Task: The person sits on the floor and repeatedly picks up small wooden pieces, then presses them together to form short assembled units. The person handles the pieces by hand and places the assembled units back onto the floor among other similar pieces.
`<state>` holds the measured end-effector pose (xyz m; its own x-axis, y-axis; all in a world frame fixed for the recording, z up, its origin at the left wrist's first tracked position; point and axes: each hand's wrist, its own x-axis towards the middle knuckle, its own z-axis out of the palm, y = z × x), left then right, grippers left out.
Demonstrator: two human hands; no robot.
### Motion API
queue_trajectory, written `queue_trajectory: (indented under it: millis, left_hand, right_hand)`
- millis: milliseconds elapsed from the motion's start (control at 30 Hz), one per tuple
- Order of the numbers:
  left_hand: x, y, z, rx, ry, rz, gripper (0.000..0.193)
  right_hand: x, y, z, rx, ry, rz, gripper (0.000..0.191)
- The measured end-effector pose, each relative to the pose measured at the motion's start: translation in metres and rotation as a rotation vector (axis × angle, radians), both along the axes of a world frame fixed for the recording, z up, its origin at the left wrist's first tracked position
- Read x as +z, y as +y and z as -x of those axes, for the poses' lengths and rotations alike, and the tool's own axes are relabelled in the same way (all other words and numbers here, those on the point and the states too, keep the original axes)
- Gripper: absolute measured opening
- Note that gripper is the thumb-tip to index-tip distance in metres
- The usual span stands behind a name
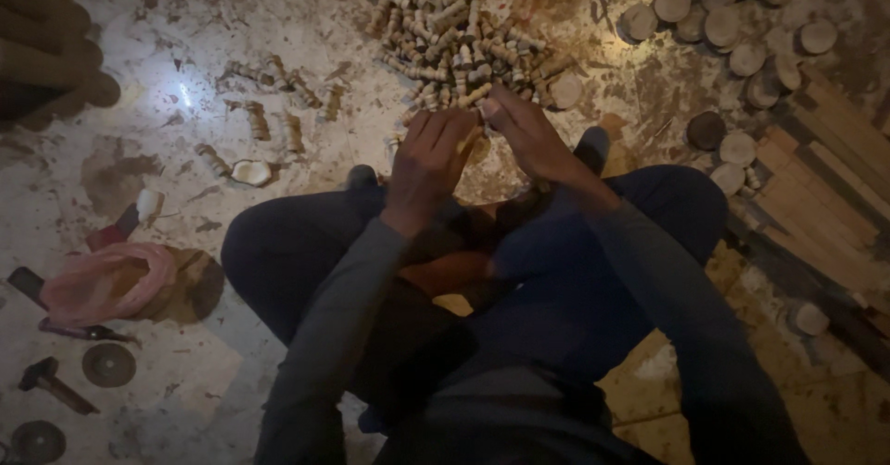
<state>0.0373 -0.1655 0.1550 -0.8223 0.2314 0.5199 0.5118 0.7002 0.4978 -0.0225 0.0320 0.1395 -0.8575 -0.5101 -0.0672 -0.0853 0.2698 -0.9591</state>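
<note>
**Both hands closed on a small wooden piece at the edge of the pile**

The grip of the left hand is narrow, fingers curled down over a small pale wooden piece that shows only as a sliver between the two hands. The grip of the right hand is likewise closed, fingertips pinched at the same piece from the other side. The two hands touch or nearly touch; which hand carries the weight cannot be told in this dim view.

The piece sits above the person's crossed legs, just at the near edge of a pile of turned wooden pegs heaped on the floor. The person sits on that floor in dark trousers and long sleeves.

Left of the pile, a few loose pegs lie scattered, well apart from the hands. A flat wooden disc rests against the right side of the pile. Further right, a cluster of round wooden discs lies beside a stack of wooden slats.

At the lower left, a pink plastic bag lies on the floor, with a hammer and a dark round grinding disc near it. The floor is stained and dusty.
</note>
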Motion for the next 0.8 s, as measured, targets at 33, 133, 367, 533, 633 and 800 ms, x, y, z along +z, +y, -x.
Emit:
queue_trajectory:
  millis: [33,133,367,533,633,800]
  left_hand:
    - [-0.002,0.001,0.001,0.004,-0.017,-0.006,0.027]
    - [-0.005,0.003,0.003,0.015,-0.115,-0.139,0.026]
    - [0.001,0.003,0.000,0.026,-0.035,0.001,0.037]
    - [0.002,0.004,0.002,0.011,0.036,0.070,0.037]
    - [0.001,0.004,0.002,0.011,-0.040,0.010,0.034]
    - [0.000,-0.006,0.006,-0.042,-0.231,-0.179,0.032]
  right_hand:
    - [0.002,0.000,0.000,0.015,0.044,0.013,0.036]
    - [0.010,0.000,0.000,0.053,0.079,-0.009,0.033]
    - [0.009,0.006,0.001,-0.022,0.014,-0.066,0.037]
    - [0.000,0.008,0.004,0.007,-0.003,-0.030,0.039]
    - [0.006,0.009,-0.001,0.025,0.018,-0.046,0.038]
    - [0.023,0.004,0.000,0.113,0.231,-0.157,0.034]
